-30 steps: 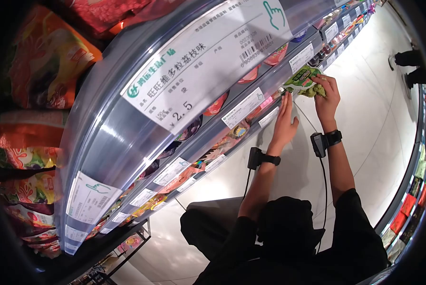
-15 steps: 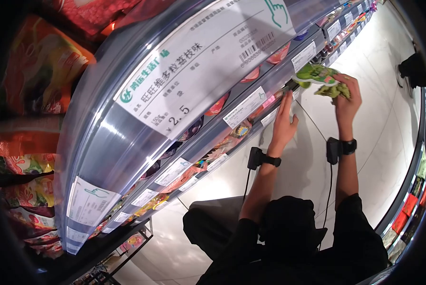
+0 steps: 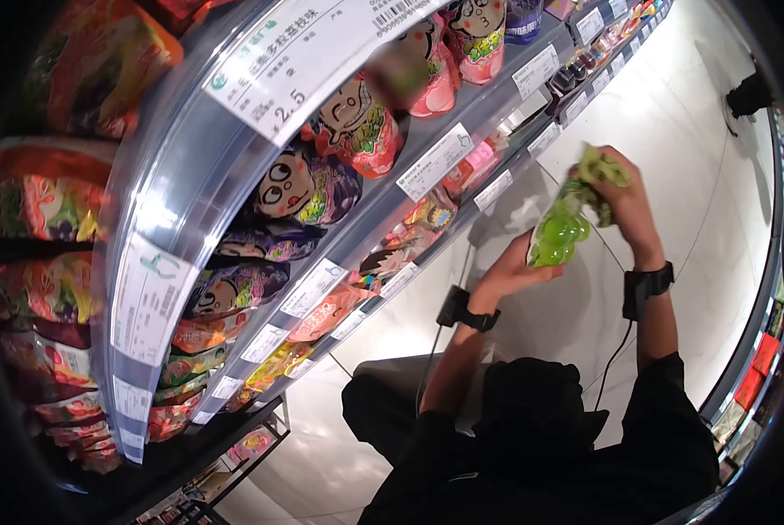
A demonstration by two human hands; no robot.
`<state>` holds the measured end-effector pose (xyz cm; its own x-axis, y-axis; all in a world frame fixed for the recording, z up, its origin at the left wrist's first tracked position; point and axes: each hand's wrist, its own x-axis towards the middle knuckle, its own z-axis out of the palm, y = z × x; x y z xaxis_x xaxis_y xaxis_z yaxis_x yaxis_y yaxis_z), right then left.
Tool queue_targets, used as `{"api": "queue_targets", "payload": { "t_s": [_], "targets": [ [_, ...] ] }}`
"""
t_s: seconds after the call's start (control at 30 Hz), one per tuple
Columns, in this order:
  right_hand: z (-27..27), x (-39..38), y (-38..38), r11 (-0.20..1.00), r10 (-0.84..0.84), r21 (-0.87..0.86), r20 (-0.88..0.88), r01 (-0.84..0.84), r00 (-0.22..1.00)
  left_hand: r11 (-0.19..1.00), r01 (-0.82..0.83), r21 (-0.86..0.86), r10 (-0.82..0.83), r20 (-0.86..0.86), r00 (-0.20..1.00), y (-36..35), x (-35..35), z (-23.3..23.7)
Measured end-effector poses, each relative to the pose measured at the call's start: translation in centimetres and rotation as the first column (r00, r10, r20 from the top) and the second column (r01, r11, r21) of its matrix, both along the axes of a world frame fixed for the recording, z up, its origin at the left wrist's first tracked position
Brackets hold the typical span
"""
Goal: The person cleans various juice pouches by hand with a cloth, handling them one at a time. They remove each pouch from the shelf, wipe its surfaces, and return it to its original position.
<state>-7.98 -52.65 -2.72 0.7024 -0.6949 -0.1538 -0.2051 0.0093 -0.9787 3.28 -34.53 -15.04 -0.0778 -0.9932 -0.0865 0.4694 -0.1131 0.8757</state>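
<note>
Green bag [image 3: 556,234] now off shelf [image 3: 488,94]; right hand [image 3: 630,208] clenches top, left hand [image 3: 507,273] fingers grasp bottom.

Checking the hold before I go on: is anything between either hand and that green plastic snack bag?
Nothing visible is in the way. The right hand pinches the crumpled top of the glossy green plastic snack bag, and the left hand cups its lower end. Both touch it directly.

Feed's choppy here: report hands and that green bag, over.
Right hand grips green bag top. Left hand holds its lower end. Clear of shelf.
</note>
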Motion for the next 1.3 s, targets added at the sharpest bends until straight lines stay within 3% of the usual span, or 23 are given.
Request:
{"api": "queue_targets", "payload": {
  "t_s": [0.03,0.07,0.1,0.17,0.2,0.23,0.27,0.33,0.37,0.43,0.5,0.6,0.67,0.7,0.8,0.9,0.97,1.03,1.07,1.1,1.17,1.23,1.3],
  "targets": [
    [0.4,1.3,2.0,0.998,-0.061,0.001,0.033,0.061,0.998,0.992,-0.097,0.077,0.111,-0.210,0.971,0.9,-1.3,-0.7],
    [-2.0,0.9,2.5,0.999,0.025,-0.042,0.074,-0.022,0.997,0.964,-0.261,-0.048,0.225,-0.374,0.900,0.8,-2.8,-2.4],
    [-3.9,0.8,3.3,0.952,0.084,-0.299,0.054,-0.064,0.995,0.963,-0.265,-0.045,0.230,-0.370,0.900,1.6,-3.0,-2.5],
    [-3.1,0.9,5.9,0.832,0.171,-0.529,-0.050,-0.171,0.984,0.930,-0.357,0.082,0.321,-0.652,0.687,2.9,-2.9,-2.5],
    [-2.9,0.6,7.5,0.832,0.180,-0.526,-0.044,-0.176,0.983,0.922,-0.376,0.087,0.347,-0.614,0.709,3.7,-2.9,-3.0],
    [-2.8,0.2,9.2,0.720,0.270,-0.623,-0.156,-0.307,0.950,0.919,-0.384,0.091,0.356,-0.609,0.709,4.6,-2.8,-3.4],
    [-2.7,0.0,10.2,0.581,0.337,-0.691,-0.275,-0.429,0.900,0.911,-0.381,0.158,0.388,-0.644,0.659,5.4,-2.8,-3.9],
    [-2.1,-0.3,10.8,0.536,0.369,-0.702,-0.304,-0.468,0.879,0.889,-0.359,0.284,0.448,-0.703,0.553,6.6,-2.8,-3.9],
    [-2.1,-0.5,11.0,0.491,0.389,-0.712,-0.336,-0.502,0.857,0.888,-0.360,0.286,0.450,-0.700,0.554,7.3,-3.3,-3.9],
    [-3.8,0.1,10.0,0.437,0.340,-0.756,-0.362,-0.487,0.868,0.881,-0.363,0.302,0.470,-0.491,0.734,8.5,-4.7,-2.0],
    [-4.3,0.9,9.6,0.654,0.198,-0.707,-0.184,-0.270,0.963,0.907,-0.342,0.247,0.420,-0.470,0.776,8.6,-5.5,-1.2],
    [-2.6,0.8,12.0,0.522,0.347,-0.749,-0.250,-0.408,0.904,0.829,-0.391,0.400,0.549,-0.445,0.707,8.6,-6.2,-2.5],
    [-0.5,0.0,13.4,0.369,0.473,-0.743,-0.367,-0.558,0.801,0.820,-0.450,0.353,0.557,-0.671,0.489,8.8,-6.3,-2.7],
    [-1.0,0.0,13.2,0.372,0.486,-0.733,-0.370,-0.570,0.792,0.811,-0.455,0.368,0.570,-0.670,0.476,9.4,-6.2,-2.5],
    [-1.7,0.0,11.7,0.534,0.280,-0.708,-0.369,-0.463,0.886,0.812,-0.360,0.460,0.556,-0.417,0.719,11.0,-5.7,1.5],
    [0.9,1.1,13.9,0.569,0.340,-0.690,-0.299,-0.448,0.892,0.773,-0.563,0.292,0.634,-0.388,0.669,11.1,-6.8,2.8],
    [2.8,1.0,16.1,0.572,0.426,-0.651,-0.285,-0.499,0.859,0.706,-0.608,0.363,0.707,-0.404,0.580,12.4,-6.9,4.4],
    [3.2,-0.2,17.9,0.473,0.570,-0.711,-0.204,-0.521,0.796,0.681,-0.633,0.369,0.709,-0.549,0.442,14.4,-7.2,5.7],
    [2.6,-1.0,18.0,0.482,0.462,-0.686,-0.330,-0.545,0.824,0.723,-0.583,0.370,0.687,-0.470,0.554,15.4,-7.4,5.5],
    [3.1,-0.3,17.5,0.469,0.393,-0.718,-0.353,-0.515,0.849,0.721,-0.590,0.362,0.688,-0.467,0.555,15.6,-7.7,6.2],
    [2.1,-0.1,17.2,0.585,0.291,-0.683,-0.326,-0.437,0.899,0.733,-0.653,0.190,0.680,-0.187,0.709,15.7,-8.9,7.7],
    [2.2,-1.0,19.6,0.503,0.339,-0.728,-0.329,-0.466,0.881,0.779,-0.601,0.179,0.627,-0.186,0.757,16.8,-10.1,6.3],
    [3.6,-1.9,21.7,0.411,0.382,-0.767,-0.345,-0.492,0.857,0.834,-0.492,0.248,0.551,-0.363,0.751,17.9,-11.1,3.8]
  ]
}}
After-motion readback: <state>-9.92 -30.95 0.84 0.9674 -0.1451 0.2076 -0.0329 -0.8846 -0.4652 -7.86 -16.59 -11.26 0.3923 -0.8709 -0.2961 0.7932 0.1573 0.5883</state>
